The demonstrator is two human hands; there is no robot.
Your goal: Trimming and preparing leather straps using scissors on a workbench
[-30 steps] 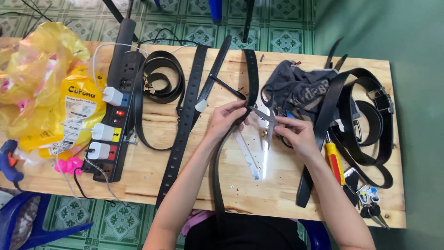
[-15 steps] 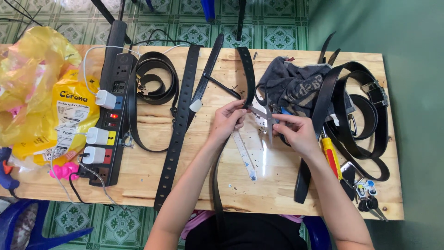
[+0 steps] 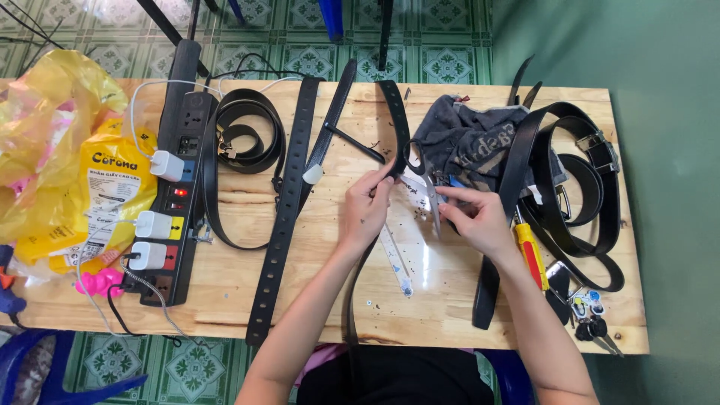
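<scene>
My left hand is shut on a black belt that runs from the table's far edge, through my fingers and down off the near edge. My right hand holds a pair of metal scissors, whose blades lie right next to the belt beside my left fingertips. Under both hands a clear plastic ruler lies on the wooden table.
Left: a black power strip with white chargers, yellow plastic bags, a coiled belt and a punched strap. Right: a grey cloth, a heap of black belts, a red-yellow screwdriver and keys.
My left hand has slid a little further up the belt, and my right hand has brought the scissors closer to it. The view has shifted slightly.
</scene>
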